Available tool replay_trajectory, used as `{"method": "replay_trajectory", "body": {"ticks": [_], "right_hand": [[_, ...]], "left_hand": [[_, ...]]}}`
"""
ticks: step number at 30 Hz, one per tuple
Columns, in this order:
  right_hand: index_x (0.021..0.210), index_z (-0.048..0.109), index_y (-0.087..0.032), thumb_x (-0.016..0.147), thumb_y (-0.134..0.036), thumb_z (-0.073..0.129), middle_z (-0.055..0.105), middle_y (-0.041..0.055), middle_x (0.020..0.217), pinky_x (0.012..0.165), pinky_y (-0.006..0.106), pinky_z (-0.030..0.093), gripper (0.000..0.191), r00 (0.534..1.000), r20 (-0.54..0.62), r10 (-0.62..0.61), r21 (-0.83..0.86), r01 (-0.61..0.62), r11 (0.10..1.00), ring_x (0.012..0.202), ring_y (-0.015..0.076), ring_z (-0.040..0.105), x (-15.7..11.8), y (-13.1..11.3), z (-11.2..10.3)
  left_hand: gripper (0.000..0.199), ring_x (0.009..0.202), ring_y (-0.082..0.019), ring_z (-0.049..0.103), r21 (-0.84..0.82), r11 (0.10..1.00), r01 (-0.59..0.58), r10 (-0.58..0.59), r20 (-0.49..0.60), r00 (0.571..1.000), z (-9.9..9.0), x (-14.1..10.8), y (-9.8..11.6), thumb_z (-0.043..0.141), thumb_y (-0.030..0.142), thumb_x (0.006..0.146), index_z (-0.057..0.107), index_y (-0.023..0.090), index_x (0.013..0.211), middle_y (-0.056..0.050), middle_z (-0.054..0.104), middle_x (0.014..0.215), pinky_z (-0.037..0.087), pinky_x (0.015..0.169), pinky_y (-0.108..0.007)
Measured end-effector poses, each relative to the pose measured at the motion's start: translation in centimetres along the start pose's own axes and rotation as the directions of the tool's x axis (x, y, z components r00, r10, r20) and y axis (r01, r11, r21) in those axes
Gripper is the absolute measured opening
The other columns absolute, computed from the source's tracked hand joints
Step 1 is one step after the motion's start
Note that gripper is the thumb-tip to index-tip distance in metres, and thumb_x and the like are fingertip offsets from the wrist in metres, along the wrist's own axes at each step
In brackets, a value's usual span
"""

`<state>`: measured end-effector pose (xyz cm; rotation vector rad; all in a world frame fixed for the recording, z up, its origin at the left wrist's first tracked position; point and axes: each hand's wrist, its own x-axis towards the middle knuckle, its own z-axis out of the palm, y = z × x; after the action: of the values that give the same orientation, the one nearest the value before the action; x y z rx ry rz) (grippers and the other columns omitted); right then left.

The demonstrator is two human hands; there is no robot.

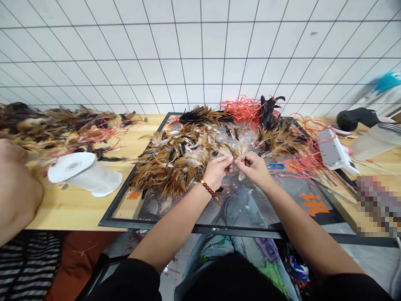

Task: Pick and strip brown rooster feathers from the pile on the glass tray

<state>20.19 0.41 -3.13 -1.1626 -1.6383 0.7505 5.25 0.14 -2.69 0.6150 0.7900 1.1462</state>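
My left hand [218,170], with a dark red bead bracelet [208,188] at its wrist, is closed in a pinch. Its fingertips meet those of my right hand [253,168], whose fingers are also curled into a pinch. Pale, fluffy feathers [239,149] show right at the fingertips; where each finger grips them is hidden. Left of my hands a large pile of brown feathers [175,165] covers part of the dark-framed glass panel [200,209]. Blue thread snips [276,166] lie just right of my right hand.
Red string [242,109] lies tangled behind, near black feathers [268,113]. A white spool [86,173] rests on its side at left, beside another person's arm [19,192]. At right stand a white device [335,149] and a translucent container [377,141]. A tiled wall [200,50] closes the back.
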Motion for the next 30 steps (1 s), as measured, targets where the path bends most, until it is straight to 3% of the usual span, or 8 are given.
{"method": "replay_trajectory", "body": {"ticks": [6, 11, 13, 15, 17, 21, 25, 30], "right_hand": [[0.066, 0.063, -0.019, 0.079, -0.027, 0.06, 0.054, 0.0001, 0.06, 0.06, 0.027, 0.039, 0.015, 0.982, 0.042, -0.183, -0.217, 0.187, 0.958, 0.06, 0.0126, 0.048, -0.4, -0.3, 0.0], [0.086, 0.073, -0.019, 0.084, -0.029, 0.059, 0.063, 0.0041, 0.072, 0.065, 0.029, 0.043, 0.018, 0.954, 0.082, -0.29, -0.259, 0.301, 0.918, 0.064, 0.0148, 0.054, -0.3, -0.5, -0.6], [0.091, 0.075, -0.019, 0.084, -0.031, 0.06, 0.065, 0.0045, 0.076, 0.067, 0.03, 0.044, 0.021, 0.971, 0.017, -0.238, -0.255, 0.234, 0.938, 0.066, 0.0153, 0.055, 0.0, -0.1, -1.1], [0.089, 0.075, -0.019, 0.082, -0.034, 0.062, 0.066, 0.0045, 0.076, 0.069, 0.032, 0.045, 0.021, 0.983, -0.1, -0.153, -0.254, 0.123, 0.959, 0.067, 0.0158, 0.055, 0.4, 0.5, -1.5], [0.085, 0.074, -0.019, 0.079, -0.038, 0.065, 0.066, 0.0045, 0.077, 0.069, 0.032, 0.044, 0.022, 0.987, -0.145, -0.071, -0.219, 0.038, 0.975, 0.068, 0.0164, 0.055, 0.7, 1.1, -1.8], [0.078, 0.071, -0.019, 0.075, -0.054, 0.069, 0.064, 0.0018, 0.073, 0.065, 0.029, 0.04, 0.035, 0.995, 0.043, 0.087, 0.034, -0.088, 0.996, 0.066, 0.0144, 0.052, 0.9, 1.5, -1.7], [0.062, 0.063, -0.017, 0.072, -0.066, 0.069, 0.047, -0.0037, 0.056, 0.055, 0.026, 0.028, 0.05, 0.958, 0.244, 0.15, 0.18, -0.197, 0.964, 0.054, 0.0086, 0.036, 0.6, 0.6, -1.5], [0.062, 0.063, -0.016, 0.061, -0.062, 0.079, 0.053, -0.0027, 0.056, 0.056, 0.026, 0.032, 0.048, 0.943, 0.265, 0.201, 0.291, -0.277, 0.916, 0.055, 0.0091, 0.042, 0.4, -0.1, -1.3]], "left_hand": [[0.026, 0.056, -0.007, 0.054, 0.153, 0.987, -0.054, 0.055, 0.001, 0.998, -0.5, 0.5, -0.9, 0.087, 0.03, 0.06, 0.072, 0.01, 0.067, 0.0, 0.063, 0.059, 0.042, 0.059, -0.022], [0.014, 0.055, -0.009, 0.057, 0.166, 0.984, -0.064, 0.078, -0.078, 0.994, -0.2, 0.3, -0.3, 0.078, 0.021, 0.073, 0.07, 0.01, 0.069, -0.001, 0.064, 0.06, 0.047, 0.058, -0.023], [0.012, 0.053, -0.008, 0.057, 0.096, 0.992, -0.088, 0.1, -0.13, 0.987, 0.0, 0.3, 0.2, 0.074, 0.019, 0.078, 0.068, 0.011, 0.073, -0.001, 0.065, 0.062, 0.047, 0.058, -0.022], [0.012, 0.05, -0.006, 0.056, 0.017, 0.998, -0.068, 0.07, -0.153, 0.986, 0.0, 0.3, 0.6, 0.073, 0.019, 0.08, 0.067, 0.011, 0.074, 0.0, 0.063, 0.061, 0.046, 0.055, -0.02], [0.012, 0.049, -0.005, 0.054, -0.016, 0.999, -0.034, 0.031, -0.163, 0.986, 0.0, 0.3, 0.7, 0.073, 0.018, 0.081, 0.066, 0.011, 0.075, 0.001, 0.062, 0.059, 0.044, 0.054, -0.019], [0.013, 0.048, -0.006, 0.054, 0.131, 0.991, 0.031, -0.02, -0.088, 0.996, 0.0, 0.1, 0.4, 0.074, 0.017, 0.079, 0.066, 0.009, 0.072, -0.001, 0.061, 0.057, 0.044, 0.051, -0.02], [0.019, 0.045, -0.007, 0.054, 0.285, 0.954, 0.093, -0.103, 0.021, 0.994, 0.2, -0.2, 0.1, 0.077, 0.017, 0.076, 0.064, 0.009, 0.065, -0.002, 0.062, 0.055, 0.044, 0.049, -0.021], [0.023, 0.044, -0.007, 0.055, 0.389, 0.916, 0.103, -0.161, 0.119, 0.98, 0.1, -0.4, -0.1, 0.077, 0.02, 0.076, 0.063, 0.009, 0.062, -0.002, 0.062, 0.055, 0.044, 0.047, -0.02]]}}
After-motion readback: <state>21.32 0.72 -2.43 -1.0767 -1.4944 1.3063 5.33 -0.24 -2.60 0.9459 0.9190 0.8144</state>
